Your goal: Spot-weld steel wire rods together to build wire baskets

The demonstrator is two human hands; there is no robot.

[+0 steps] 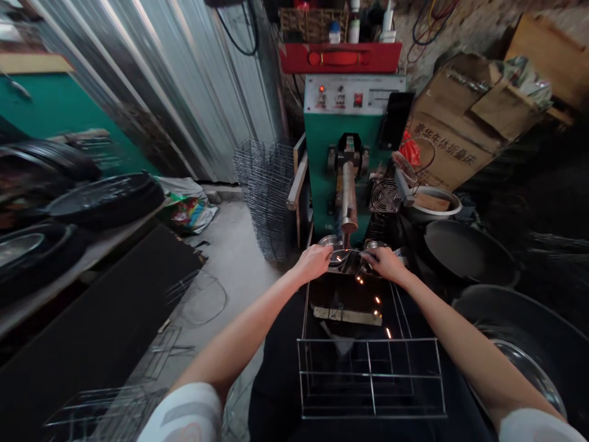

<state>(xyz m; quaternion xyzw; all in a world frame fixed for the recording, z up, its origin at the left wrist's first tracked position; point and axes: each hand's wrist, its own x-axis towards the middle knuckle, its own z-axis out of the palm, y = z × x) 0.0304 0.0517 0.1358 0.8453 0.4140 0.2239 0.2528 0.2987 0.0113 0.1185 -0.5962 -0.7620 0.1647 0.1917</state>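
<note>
Far over on the left, I see shallow, round black metal pans (105, 199) stacked on a shelf, and beyond them a corrugated silver metal sheet (184, 73) slanting up as a wall. Next along, a tall stack of silver wire grids (264, 190) stands on the grey concrete floor (234, 224).

Then comes the left hand (316, 261), its fingers bent and closed on the left end of a thin, curved silver wire piece (350, 250). The wire runs across the gap between the two hands, just right of the left fingertips, below the copper-coloured metal cylinder (349, 196) on the green box-shaped machine (319, 159). One lamp on its panel glows red. Nearer to me, between the forearms, I have an open, box-like silver wire rack (369, 374) above the dark-clothed lap, well apart from the fingers at its near end. Small orange sparks (360, 280) drop over it from near the right hand.

The right hand (385, 263) has thumb and fingers pinched together at the wire's right end, so the piece lies just left of them; I can't make out the exact grip. Further right sit a wide, round dark pan (469, 253) and a brown cardboard box (453, 138).
</note>
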